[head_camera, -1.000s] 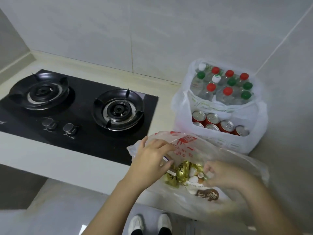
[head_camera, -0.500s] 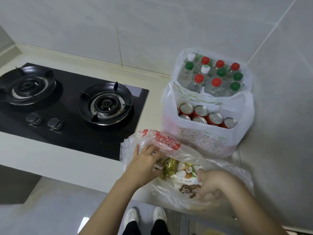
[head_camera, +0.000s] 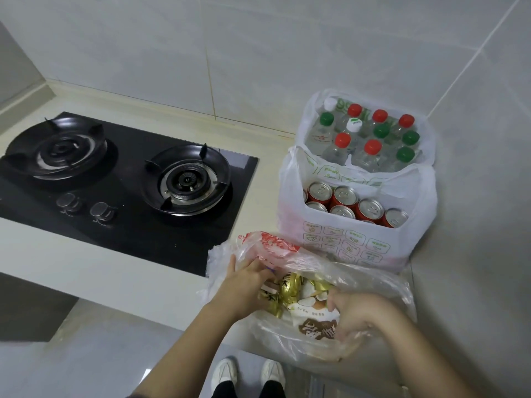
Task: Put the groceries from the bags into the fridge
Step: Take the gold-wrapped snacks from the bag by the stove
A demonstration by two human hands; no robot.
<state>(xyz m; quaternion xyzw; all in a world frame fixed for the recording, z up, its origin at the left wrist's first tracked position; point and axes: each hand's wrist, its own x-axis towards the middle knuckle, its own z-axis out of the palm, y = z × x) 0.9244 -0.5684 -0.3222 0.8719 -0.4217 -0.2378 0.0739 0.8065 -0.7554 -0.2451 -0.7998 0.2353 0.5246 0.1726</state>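
Observation:
A clear plastic bag (head_camera: 382,285) with red print lies at the counter's front edge, its mouth spread open. Inside it are gold-wrapped snacks (head_camera: 290,288) and a white packet (head_camera: 313,311) with brown lettering. My left hand (head_camera: 244,285) is at the bag's left side and grips the plastic by the red print, fingers curled beside the gold snacks. My right hand (head_camera: 362,317) grips the bag's right side, fingers curled down over the plastic next to the white packet. Behind stands a white bag of red cans (head_camera: 356,208), and behind that a bag of bottles (head_camera: 367,136).
A black two-burner gas stove (head_camera: 120,182) with two knobs fills the counter's left. Tiled walls close the back and right, where the bags stand in the corner. Below the counter edge (head_camera: 115,285) are the grey floor and my white shoes (head_camera: 247,374).
Both hands have drawn apart and lower, spreading the clear bag's mouth wider, so more of the snacks shows. The view has shifted slightly.

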